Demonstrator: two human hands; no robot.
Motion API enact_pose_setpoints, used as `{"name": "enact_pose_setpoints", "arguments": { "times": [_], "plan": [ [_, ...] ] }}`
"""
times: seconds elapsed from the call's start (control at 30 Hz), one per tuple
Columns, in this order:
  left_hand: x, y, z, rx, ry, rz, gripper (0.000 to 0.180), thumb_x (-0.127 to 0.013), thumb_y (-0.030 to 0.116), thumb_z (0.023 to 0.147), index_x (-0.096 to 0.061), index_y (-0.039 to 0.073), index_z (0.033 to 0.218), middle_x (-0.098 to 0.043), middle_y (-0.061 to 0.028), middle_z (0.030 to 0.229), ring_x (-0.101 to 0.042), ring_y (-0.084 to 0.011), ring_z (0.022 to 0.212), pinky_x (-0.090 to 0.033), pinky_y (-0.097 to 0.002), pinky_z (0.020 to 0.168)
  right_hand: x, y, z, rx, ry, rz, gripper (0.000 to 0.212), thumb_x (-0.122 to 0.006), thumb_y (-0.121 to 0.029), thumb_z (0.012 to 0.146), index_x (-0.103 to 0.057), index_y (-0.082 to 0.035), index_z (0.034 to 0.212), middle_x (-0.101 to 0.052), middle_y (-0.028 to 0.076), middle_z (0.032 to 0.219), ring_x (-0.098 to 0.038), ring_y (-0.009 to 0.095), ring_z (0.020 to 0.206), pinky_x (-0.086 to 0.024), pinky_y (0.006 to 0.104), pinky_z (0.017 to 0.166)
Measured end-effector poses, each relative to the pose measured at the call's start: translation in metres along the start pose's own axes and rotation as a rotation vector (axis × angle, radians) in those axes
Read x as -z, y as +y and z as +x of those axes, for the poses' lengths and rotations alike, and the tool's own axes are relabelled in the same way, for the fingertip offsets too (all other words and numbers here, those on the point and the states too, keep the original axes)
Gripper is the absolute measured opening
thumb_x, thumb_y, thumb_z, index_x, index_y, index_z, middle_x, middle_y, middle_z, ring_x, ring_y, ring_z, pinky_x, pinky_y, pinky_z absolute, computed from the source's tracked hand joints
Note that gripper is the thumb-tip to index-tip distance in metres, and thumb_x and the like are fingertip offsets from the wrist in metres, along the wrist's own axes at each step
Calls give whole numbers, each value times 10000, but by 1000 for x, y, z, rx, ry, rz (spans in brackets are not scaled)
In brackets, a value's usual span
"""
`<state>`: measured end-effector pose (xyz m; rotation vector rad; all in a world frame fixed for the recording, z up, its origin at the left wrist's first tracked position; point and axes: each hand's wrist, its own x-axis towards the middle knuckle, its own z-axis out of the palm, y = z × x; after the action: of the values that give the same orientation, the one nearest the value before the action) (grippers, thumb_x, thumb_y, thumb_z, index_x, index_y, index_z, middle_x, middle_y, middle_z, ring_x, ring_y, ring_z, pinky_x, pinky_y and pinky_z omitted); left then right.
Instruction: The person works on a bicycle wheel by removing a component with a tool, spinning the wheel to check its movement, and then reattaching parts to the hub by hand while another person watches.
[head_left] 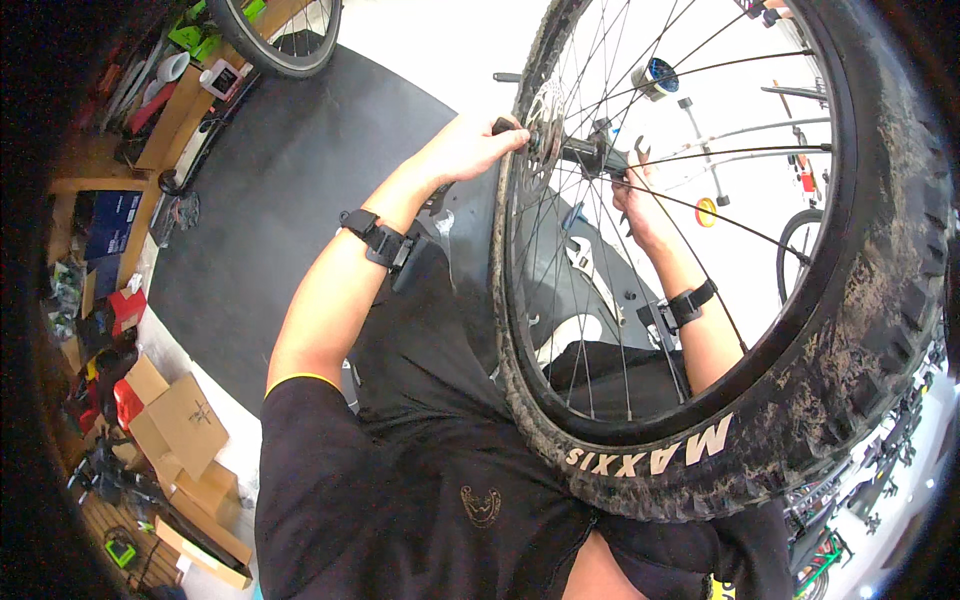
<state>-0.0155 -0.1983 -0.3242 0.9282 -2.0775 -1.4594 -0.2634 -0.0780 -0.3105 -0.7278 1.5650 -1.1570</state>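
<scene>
A bicycle wheel (850, 350) with a muddy knobby tyre stands upright in front of me, leaning over my right arm. My left hand (470, 147) is closed at the near-left end of the hub (580, 152), beside the disc brake rotor (546, 118). A small black piece shows at its fingertips; its kind is unclear. Seen through the spokes, my right hand (645, 208) is closed at the hub's other side. The open jaw of a spanner (641, 146) sticks up from it; the fingers are partly hidden.
On the dark mat (300, 200) lie an adjustable wrench (582, 258) and another spanner (445, 228). A second wheel (290, 60) is at the upper left. Cardboard boxes (180, 430) and cluttered shelves line the left. A tape roll (706, 212) and a round tub (656, 78) lie beyond the wheel.
</scene>
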Motion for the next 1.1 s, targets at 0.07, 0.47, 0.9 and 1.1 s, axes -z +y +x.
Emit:
{"name": "enact_pose_setpoints", "arguments": {
  "times": [0.07,0.47,0.9,1.1],
  "plan": [
    [-2,0,3,-1,-9,-3,239,-587,246,918,-660,19,941,-585,-4,704,-490,-92,638,-412,-268,588,-4,-5,-2,-27,53,-51,249,-426,-345,1020,-367,-143,886,-327,-61,607,-236,27,485,-208,216,442],
    [5,6,-13,-104,33,-10,263,-652,174,874,-630,14,1082,-634,-26,818,-557,-97,749,-468,-269,742,1,-1,1,-41,-14,-147,201,-449,-306,1012,-436,-126,1101,-456,-29,736,-289,28,517,-270,202,486],
    [3,9,-12,-112,77,19,244,-677,167,861,-646,12,1047,-633,-32,788,-543,-93,704,-466,-263,696,5,-11,-7,-6,-16,-109,172,-461,-280,1007,-454,-122,1074,-419,-42,679,-246,23,477,-227,203,447],
    [0,11,-8,-97,64,10,247,-682,193,862,-657,10,1026,-622,-48,751,-536,-110,691,-461,-281,669,18,6,2,-7,-8,-39,189,-466,-284,1005,-448,-118,1093,-419,-49,690,-256,21,495,-235,199,465]
  ]
}}
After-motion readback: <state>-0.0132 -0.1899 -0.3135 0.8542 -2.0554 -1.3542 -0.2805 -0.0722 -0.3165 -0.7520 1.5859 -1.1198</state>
